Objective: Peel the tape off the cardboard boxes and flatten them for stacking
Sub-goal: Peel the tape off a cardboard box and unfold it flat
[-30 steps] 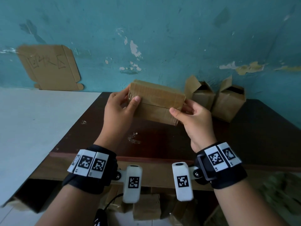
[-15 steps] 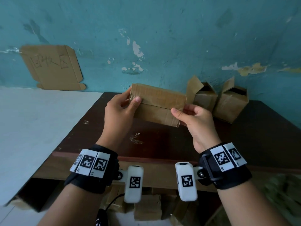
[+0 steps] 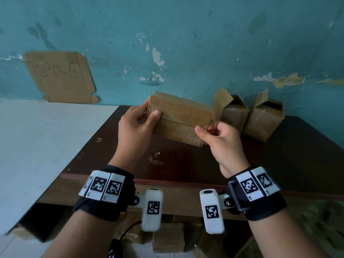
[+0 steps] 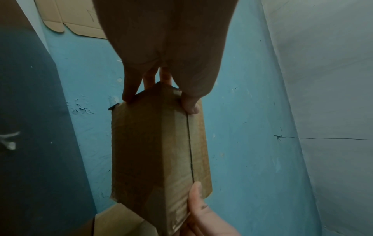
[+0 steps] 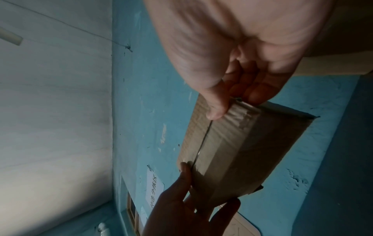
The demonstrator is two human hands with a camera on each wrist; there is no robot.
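A closed brown cardboard box (image 3: 178, 120) sealed with brown tape is held in the air above the dark table (image 3: 186, 161). My left hand (image 3: 147, 116) grips its left end, thumb on the front face beside the flap seam. My right hand (image 3: 206, 132) pinches the box's right end, thumb on the taped corner and fingers curled behind it. In the left wrist view the box (image 4: 159, 151) hangs between my left hand (image 4: 159, 95) above and my right thumb below. The right wrist view shows shiny tape (image 5: 240, 116) wrapped over the box (image 5: 232, 151) corner under my right hand (image 5: 232, 105).
Two small boxes with raised flaps (image 3: 232, 112) (image 3: 264, 120) stand at the table's back right against the teal wall. A flattened cardboard sheet (image 3: 59, 77) with writing leans on the wall at left, above a white surface (image 3: 46, 146). More boxes (image 3: 167, 237) sit under the table.
The box has shifted slightly between my hands. My right hand's fingers have curled in at the box's right end, with the thumb now on the taped corner. My left hand keeps its grip.
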